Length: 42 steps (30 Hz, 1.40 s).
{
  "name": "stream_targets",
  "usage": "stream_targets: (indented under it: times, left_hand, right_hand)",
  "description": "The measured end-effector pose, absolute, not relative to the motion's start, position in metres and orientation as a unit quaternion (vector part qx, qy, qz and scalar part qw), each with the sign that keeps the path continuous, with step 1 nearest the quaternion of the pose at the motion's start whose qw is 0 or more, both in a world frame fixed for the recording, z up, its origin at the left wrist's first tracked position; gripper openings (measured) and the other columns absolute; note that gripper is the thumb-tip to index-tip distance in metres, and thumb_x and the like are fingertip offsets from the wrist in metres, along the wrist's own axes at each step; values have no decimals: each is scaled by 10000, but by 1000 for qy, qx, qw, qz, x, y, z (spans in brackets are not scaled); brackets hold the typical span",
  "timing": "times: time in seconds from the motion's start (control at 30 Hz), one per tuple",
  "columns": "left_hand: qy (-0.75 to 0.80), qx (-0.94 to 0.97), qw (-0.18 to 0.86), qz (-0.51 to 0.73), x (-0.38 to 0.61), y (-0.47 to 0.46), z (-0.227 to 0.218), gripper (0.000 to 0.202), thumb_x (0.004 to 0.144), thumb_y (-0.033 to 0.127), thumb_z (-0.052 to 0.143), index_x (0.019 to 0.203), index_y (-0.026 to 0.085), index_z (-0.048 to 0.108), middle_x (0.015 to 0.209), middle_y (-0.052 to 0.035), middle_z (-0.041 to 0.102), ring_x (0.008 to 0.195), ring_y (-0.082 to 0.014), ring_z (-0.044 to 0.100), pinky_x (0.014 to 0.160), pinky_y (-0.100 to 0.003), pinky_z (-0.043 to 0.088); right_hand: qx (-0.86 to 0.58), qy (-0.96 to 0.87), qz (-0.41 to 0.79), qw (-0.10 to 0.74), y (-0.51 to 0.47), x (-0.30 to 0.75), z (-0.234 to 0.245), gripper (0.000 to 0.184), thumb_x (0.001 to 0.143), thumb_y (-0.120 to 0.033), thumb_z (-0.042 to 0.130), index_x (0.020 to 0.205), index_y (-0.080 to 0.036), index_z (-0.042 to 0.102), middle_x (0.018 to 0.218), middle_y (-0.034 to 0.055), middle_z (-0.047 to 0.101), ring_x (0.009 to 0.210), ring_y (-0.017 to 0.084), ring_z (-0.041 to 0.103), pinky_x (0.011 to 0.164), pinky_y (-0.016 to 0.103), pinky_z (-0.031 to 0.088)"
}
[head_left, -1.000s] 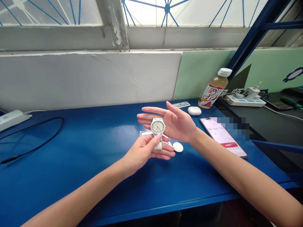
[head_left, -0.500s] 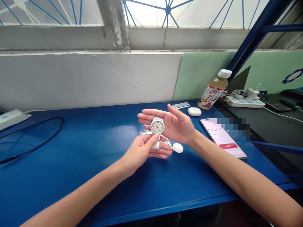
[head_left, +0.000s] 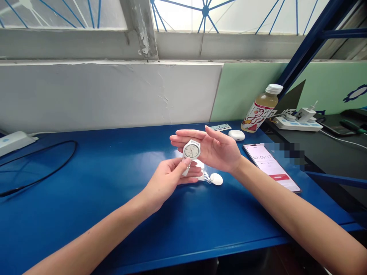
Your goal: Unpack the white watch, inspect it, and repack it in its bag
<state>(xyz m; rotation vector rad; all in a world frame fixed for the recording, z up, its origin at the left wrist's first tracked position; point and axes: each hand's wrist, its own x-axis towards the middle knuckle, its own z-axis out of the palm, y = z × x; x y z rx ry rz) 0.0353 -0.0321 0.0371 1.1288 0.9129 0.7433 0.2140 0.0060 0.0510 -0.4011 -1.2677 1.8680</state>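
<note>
A white wristwatch [head_left: 191,150] with a pale round dial is held up above the blue table [head_left: 114,214]. My left hand [head_left: 169,179] pinches the watch's white strap just below the dial. My right hand [head_left: 213,149] is behind and to the right of the watch, palm up, fingers stretched out and touching its case. Under the hands lie a clear plastic wrapper [head_left: 203,173] and a small white oval piece [head_left: 216,178] on the table.
A phone [head_left: 271,166] showing a timer lies to the right. Behind it are a white earbud case [head_left: 236,135], a juice bottle [head_left: 262,109] and a power strip [head_left: 298,123]. A black cable [head_left: 37,168] loops at the left. A white wall runs along the table's back.
The watch has tilted slightly and moved a little up and right. My left hand shifted its pinch on the strap; my right hand stayed open behind it.
</note>
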Motion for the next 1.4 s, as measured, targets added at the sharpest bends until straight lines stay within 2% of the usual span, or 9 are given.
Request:
stream_targets:
  times: [0.1, 0.23, 0.4, 0.6, 0.73, 0.83, 1.03, 1.23, 1.4]
  left_hand:
    - [443, 600, 550, 376, 27, -29, 36, 396, 925, 509, 609, 1052, 147, 708, 999, -104, 755, 933, -275, 723, 844, -364, 563]
    - [456, 768, 203, 402, 13, -20, 27, 280, 976, 362, 544, 1150, 203, 694, 994, -61, 754, 884, -234, 704, 827, -309, 519]
    - [350, 858, 49, 372, 7, -16, 15, 282, 991, 235, 499, 1212, 173, 662, 1196, -97, 714, 1088, -254, 674, 951, -328, 490]
    - [305, 893, 24, 330, 16, -19, 11, 309, 1002, 301, 506, 1256, 179, 633, 1194, -111, 715, 1114, -265, 671, 987, -371, 501]
    - [347, 889, 73, 288, 18, -14, 7, 665, 966, 504, 530, 1511, 165, 354, 1441, -172, 529, 1314, -326, 520, 1061, -478, 449]
    - [372, 890, 103, 244, 16, -9, 2, 818, 927, 575, 550, 1557, 158, 235, 1517, -194, 425, 1389, -361, 419, 1100, -539, 391]
    - [367, 899, 154, 181, 16, -4, -1, 769, 888, 577, 604, 1512, 205, 353, 1523, -151, 437, 1427, -379, 351, 1166, -587, 250]
    - [365, 898, 168, 180, 15, -6, 0, 604, 937, 544, 548, 1433, 207, 463, 1439, -138, 525, 1370, -347, 441, 1154, -539, 308]
    - [367, 896, 169, 183, 13, -6, 3, 534, 975, 515, 499, 1424, 228, 462, 1404, -125, 542, 1330, -320, 476, 1148, -538, 315]
  right_hand:
    - [-220, -569, 667, 428, 7, 214, 54, 399, 968, -450, 436, 1200, -231, 675, 1311, 57, 671, 1287, 257, 559, 1069, 441, 441]
    - [-316, -731, 431, 424, -3, 216, 57, 329, 963, -355, 534, 1223, -206, 671, 1240, 72, 705, 1152, 238, 643, 980, 382, 500]
    - [-348, -795, 277, 413, -26, 229, 46, 327, 935, -329, 600, 1230, -213, 680, 1173, 72, 737, 954, 219, 710, 807, 341, 569]
    - [-345, -759, 335, 439, -30, 248, 25, 258, 882, -332, 673, 1091, -195, 737, 1068, 77, 758, 934, 229, 705, 765, 339, 577]
    - [-376, -704, 413, 438, -19, 262, 22, 279, 883, -366, 673, 1080, -177, 730, 962, 72, 766, 816, 206, 715, 721, 339, 584]
    - [-385, -671, 418, 476, -12, 273, 22, 281, 889, -384, 662, 1077, -185, 728, 954, 67, 764, 832, 204, 729, 778, 357, 593]
    - [-414, -666, 375, 495, -8, 283, 22, 263, 868, -380, 679, 1037, -185, 730, 942, 68, 755, 798, 197, 722, 767, 363, 601]
    - [-409, -769, 276, 406, -17, 286, 29, 185, 841, -280, 670, 988, -193, 740, 991, 82, 762, 859, 227, 709, 733, 346, 581]
    - [-424, -822, 177, 336, -15, 305, 37, 163, 801, -239, 684, 947, -215, 753, 909, 62, 769, 703, 199, 684, 662, 343, 561]
